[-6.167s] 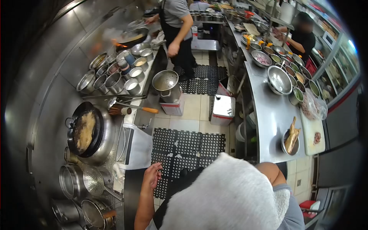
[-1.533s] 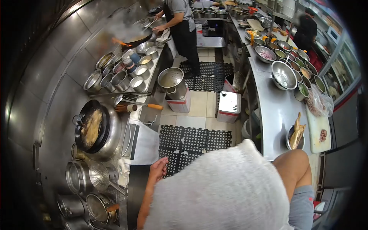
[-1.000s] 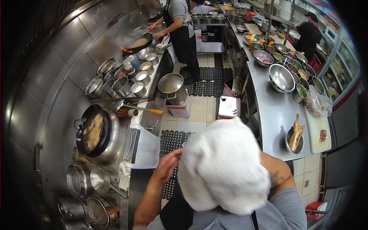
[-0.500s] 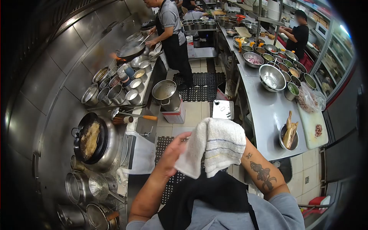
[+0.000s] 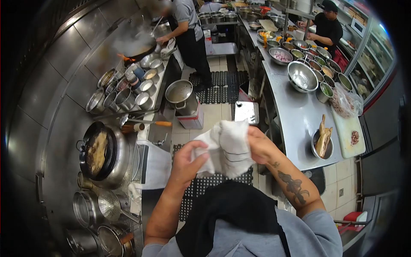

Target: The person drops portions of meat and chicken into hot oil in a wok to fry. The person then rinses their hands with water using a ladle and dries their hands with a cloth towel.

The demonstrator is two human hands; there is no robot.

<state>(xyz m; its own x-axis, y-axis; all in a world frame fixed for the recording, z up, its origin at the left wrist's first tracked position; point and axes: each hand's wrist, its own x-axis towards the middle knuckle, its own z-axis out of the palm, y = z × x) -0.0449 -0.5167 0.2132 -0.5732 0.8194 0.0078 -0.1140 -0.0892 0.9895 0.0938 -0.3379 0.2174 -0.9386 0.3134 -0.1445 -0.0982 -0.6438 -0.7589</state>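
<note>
A white towel [image 5: 227,147] with thin dark stripes hangs between my hands, in front of my chest. My left hand [image 5: 187,160] has its fingers closed on the towel's left side. At the towel's upper right, my right hand [image 5: 258,144] grips it, its fingertips partly hidden by the cloth. To the left, a dark wok [image 5: 112,150] holds a long golden piece of food [image 5: 97,152] in dark oil. On the right counter, a metal bowl [image 5: 329,150] contains a pale piece with a bone sticking up.
Another person [image 5: 188,38] stands at a smoking wok [image 5: 143,51] on the left. Behind the right counter [image 5: 295,128] is a second person [image 5: 327,30]. A large pot [image 5: 180,92] sits on a box in the aisle. Strainers [image 5: 109,205] stand at lower left.
The towel, earlier draped large over the lower view, is now smaller and gathered between both hands. My left hand has closed on its left side. My right hand has come into view.
</note>
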